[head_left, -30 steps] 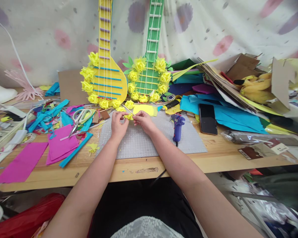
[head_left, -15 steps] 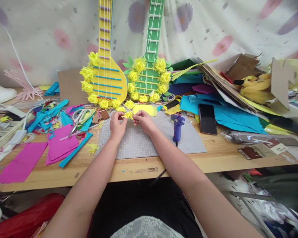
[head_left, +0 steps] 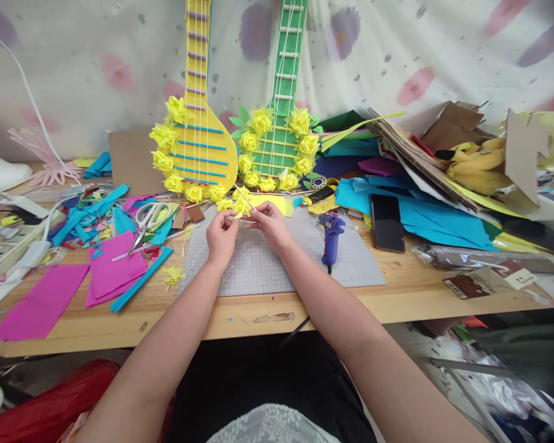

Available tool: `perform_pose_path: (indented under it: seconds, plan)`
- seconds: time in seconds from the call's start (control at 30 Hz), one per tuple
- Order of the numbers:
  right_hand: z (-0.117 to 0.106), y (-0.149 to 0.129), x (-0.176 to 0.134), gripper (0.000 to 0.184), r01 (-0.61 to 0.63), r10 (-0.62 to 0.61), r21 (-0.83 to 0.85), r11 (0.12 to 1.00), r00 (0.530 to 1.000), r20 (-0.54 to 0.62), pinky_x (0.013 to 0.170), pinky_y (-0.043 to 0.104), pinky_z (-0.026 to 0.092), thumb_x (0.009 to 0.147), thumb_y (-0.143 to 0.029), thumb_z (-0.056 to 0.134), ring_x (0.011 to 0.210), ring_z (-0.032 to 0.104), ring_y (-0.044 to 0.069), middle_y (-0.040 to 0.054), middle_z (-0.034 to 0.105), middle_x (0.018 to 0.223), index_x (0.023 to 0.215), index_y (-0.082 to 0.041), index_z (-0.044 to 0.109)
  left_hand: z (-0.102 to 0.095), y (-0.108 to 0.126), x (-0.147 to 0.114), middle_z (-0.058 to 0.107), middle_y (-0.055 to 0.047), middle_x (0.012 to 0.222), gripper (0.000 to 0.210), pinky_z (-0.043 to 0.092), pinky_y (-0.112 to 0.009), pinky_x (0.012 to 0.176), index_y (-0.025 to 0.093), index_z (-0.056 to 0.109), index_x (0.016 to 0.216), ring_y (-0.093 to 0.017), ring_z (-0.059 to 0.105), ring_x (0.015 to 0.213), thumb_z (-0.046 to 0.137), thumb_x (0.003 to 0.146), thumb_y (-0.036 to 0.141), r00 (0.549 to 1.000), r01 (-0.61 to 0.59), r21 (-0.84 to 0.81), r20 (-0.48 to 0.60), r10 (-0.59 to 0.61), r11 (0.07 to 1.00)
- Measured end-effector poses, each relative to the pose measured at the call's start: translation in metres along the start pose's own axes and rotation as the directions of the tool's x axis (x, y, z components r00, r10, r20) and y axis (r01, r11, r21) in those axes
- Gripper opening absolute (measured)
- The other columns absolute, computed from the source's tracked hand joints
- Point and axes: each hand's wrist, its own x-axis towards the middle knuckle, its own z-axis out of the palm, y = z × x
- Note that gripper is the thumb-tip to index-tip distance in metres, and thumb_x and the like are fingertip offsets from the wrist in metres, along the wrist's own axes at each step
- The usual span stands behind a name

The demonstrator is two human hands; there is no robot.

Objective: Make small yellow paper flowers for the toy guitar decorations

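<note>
Bright, diffuse lt., dir. unclear; shadows v. soft. Held yellow flower (head_left: pixel 241 205) well lit, fine detail soft. Wide-angle stretch @ edges; lower-R clutter (head_left: pixel 512 381) blurred.

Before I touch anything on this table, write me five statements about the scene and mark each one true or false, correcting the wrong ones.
1. The right hand holds a thin stick. True.
2. The scissors lie right of both hands. False: the scissors lie left of the left hand, among colored paper scraps.
3. The glue gun is on the gray cutting mat. True.
4. The phone has a brightly lit screen. False: the phone's screen is dark.
5. Yellow paper flowers trim both the yellow instrument model and the green instrument model. True.
</note>
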Motion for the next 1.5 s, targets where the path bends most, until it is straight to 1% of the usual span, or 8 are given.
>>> perform_pose_path:
  seconds: [0.17,0.33,0.47,0.7,0.83,1.0,1.2,1.5]
  plan:
    - [0.001,0.0,0.0,0.037,-0.01,0.01,0.056,0.998,1.0,-0.011,0.059,0.023,0.05,0.052,-0.033,0.075,0.067,0.062,0.011,-0.0056,0.056,0.062,0.067,-0.019,0.044,0.001,0.005,-0.004,0.043,0.006,0.053,0.012,0.039,-0.017,0.048,0.02,0.058,0.079,-0.006,0.041,0.047,0.058,0.068,0.024,0.999,-0.028,-0.009,0.018,0.028,1.0]
    - [0.002,0.001,0.0,0.036,0.009,-0.009,0.035,0.999,1.0,-0.01,0.059,0.024,0.049,0.051,-0.033,0.075,0.057,0.055,0.007,-0.0067,0.055,0.059,0.064,-0.019,0.044,0.005,0.017,-0.005,0.057,0.0,0.073,0.014,0.043,-0.019,0.046,0.018,0.055,0.076,-0.008,0.053,0.053,0.054,0.071,0.031,0.973,0.229,-0.291,0.077,-0.215,0.929]
    - [0.003,0.002,-0.001,0.035,0.04,-0.039,-0.05,0.998,0.999,0.028,0.061,0.025,0.048,0.053,-0.036,0.073,0.058,0.055,0.008,-0.0056,0.056,0.061,0.065,-0.019,0.044,0.005,0.021,-0.001,0.061,-0.002,0.077,0.019,0.046,-0.021,0.05,0.017,0.051,0.077,-0.009,0.058,0.055,0.061,0.069,0.032,0.892,0.446,-0.382,0.115,-0.437,0.809]
    - [0.004,0.0,-0.003,0.03,0.087,-0.084,-0.137,0.987,0.996,0.028,0.06,0.021,0.042,0.056,-0.033,0.071,0.058,0.052,0.007,-0.0051,0.056,0.062,0.066,-0.019,0.046,-0.005,0.022,0.007,0.063,-0.007,0.079,0.02,0.052,-0.027,0.069,0.017,0.06,0.081,-0.013,0.062,0.073,0.049,0.08,0.034,0.692,0.718,-0.371,0.47,-0.548,0.589]
    - [0.003,-0.002,-0.003,0.029,0.108,-0.103,-0.12,0.987,0.994,0.043,0.061,0.022,0.043,0.056,-0.03,0.072,0.059,0.052,0.007,-0.0053,0.055,0.062,0.064,-0.019,0.046,-0.006,0.024,0.008,0.063,-0.006,0.076,0.013,0.052,-0.025,0.068,0.018,0.06,0.078,-0.012,0.062,0.073,0.049,0.08,0.024,0.657,0.754,-0.4,0.46,-0.598,0.521]
    - [0.002,-0.004,-0.003,0.03,0.066,-0.064,-0.048,0.997,0.997,0.041,0.064,0.024,0.046,0.053,-0.029,0.073,0.059,0.051,0.007,-0.0062,0.054,0.062,0.064,-0.019,0.046,-0.007,0.024,0.011,0.058,-0.003,0.065,0.01,0.052,-0.023,0.067,0.017,0.058,0.07,-0.01,0.059,0.065,0.052,0.076,0.014,0.681,0.729,-0.437,0.393,-0.617,0.527]
    - [0.001,-0.004,-0.003,0.029,0.095,-0.09,-0.096,0.991,0.995,0.053,0.066,0.024,0.046,0.054,-0.027,0.072,0.062,0.053,0.007,-0.0049,0.055,0.063,0.062,-0.019,0.046,-0.009,0.026,0.011,0.061,-0.004,0.069,0.01,0.052,-0.02,0.069,0.015,0.061,0.074,-0.008,0.059,0.067,0.052,0.077,0.012,0.624,0.751,-0.576,0.457,-0.634,0.323]
    - [0.0,-0.004,0.0,0.033,0.106,-0.091,-0.154,0.982,0.99,0.105,0.064,0.025,0.043,0.05,-0.029,0.074,0.06,0.05,0.008,-0.0064,0.053,0.059,0.06,-0.019,0.044,-0.01,0.026,0.013,0.057,-0.004,0.068,0.009,0.051,-0.017,0.059,0.011,0.058,0.079,-0.008,0.058,0.063,0.051,0.082,0.016,0.556,0.778,-0.599,0.517,-0.65,0.189]
